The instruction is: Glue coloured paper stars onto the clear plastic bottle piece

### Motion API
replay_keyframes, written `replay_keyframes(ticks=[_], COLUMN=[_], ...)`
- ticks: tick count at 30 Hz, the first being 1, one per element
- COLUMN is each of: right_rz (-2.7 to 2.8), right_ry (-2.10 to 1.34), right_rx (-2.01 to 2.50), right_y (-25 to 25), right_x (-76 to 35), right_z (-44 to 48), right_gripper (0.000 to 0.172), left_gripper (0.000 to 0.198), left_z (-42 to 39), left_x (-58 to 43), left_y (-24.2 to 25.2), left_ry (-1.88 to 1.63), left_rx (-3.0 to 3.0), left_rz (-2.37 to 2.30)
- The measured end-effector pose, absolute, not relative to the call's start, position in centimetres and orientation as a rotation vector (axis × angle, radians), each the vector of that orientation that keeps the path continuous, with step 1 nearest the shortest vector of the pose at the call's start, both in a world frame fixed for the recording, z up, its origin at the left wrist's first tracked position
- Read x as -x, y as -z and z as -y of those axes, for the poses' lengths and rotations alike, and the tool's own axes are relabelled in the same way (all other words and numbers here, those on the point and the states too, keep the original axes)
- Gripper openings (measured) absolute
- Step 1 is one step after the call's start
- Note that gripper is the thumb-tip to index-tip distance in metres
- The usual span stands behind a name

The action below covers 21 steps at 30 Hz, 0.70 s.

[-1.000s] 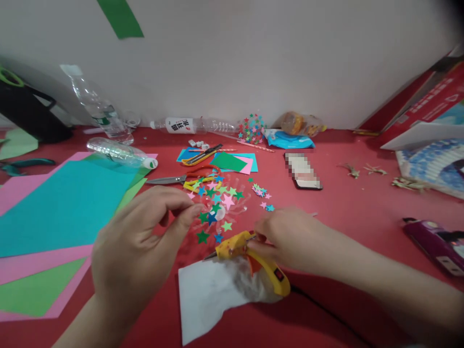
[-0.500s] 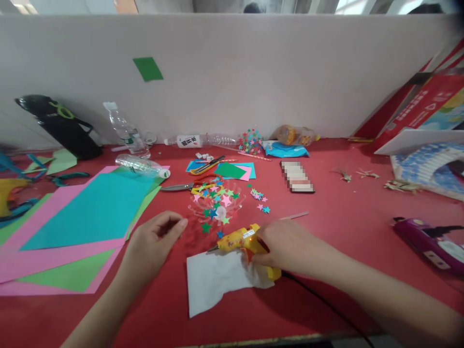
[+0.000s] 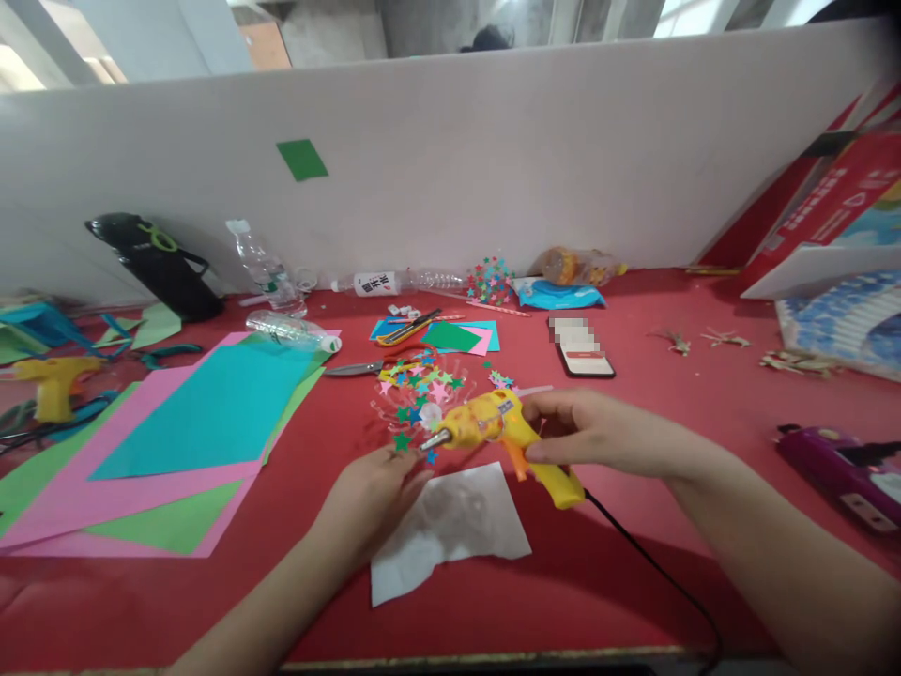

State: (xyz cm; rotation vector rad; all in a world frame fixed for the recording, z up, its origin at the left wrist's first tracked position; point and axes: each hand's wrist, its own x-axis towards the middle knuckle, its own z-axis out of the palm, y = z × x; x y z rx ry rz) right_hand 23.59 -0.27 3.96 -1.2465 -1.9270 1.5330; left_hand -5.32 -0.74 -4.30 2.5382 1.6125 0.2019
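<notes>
My right hand (image 3: 584,432) grips a yellow hot glue gun (image 3: 482,420) by its body and upper handle, raised above the table with the nozzle pointing left. My left hand (image 3: 376,493) is right by the metal nozzle tip, its fingers pinched together; what they hold, if anything, is too small to make out. Beneath the gun lies a white paper sheet (image 3: 457,516), creased and torn along one edge. Just behind the nozzle, a clear plastic bottle piece with cut strips (image 3: 431,416) is strewn with coloured paper stars (image 3: 403,441).
Scissors (image 3: 356,370), a utility knife (image 3: 404,330) and a phone (image 3: 583,347) lie farther back. Coloured paper sheets (image 3: 204,404) cover the left side, near a second yellow glue gun (image 3: 53,385). A purple tool (image 3: 837,474) is at right. The cord (image 3: 648,563) trails toward the front edge.
My right hand has lifted the glue gun off the white paper. My left hand has moved right, up to the nozzle tip. The view has tilted and shifted slightly.
</notes>
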Motion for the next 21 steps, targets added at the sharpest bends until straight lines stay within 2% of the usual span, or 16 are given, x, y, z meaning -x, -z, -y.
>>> replay_keyframes(ticks=[5,11,15,21], right_rz=[1.808,1.618,1.446,1.281], right_ry=[-1.51,-1.596,-1.716,-1.665], right_rx=[1.169,1.07,0.969,0.971], right_y=[-3.7,-3.0,-2.9,-2.3], right_x=[-22.9,-22.9,-22.9,-23.1], right_z=[0.2,0.0,0.0,-0.5], right_gripper=[0.021,0.028,0.026,0.027], left_gripper=[0.031,0.027,0.028,0.029], left_z=[0.8,1.2,1.2,2.0], left_x=[2.7,2.2,2.7,3.9], left_y=[3.7,2.5,2.5,1.9], left_ry=[-0.017,0.087,0.035,-0.182], left_rx=[-2.592,-2.675,-2.689,-2.624], left_rz=[-1.733,-1.66,-1.666,-1.729])
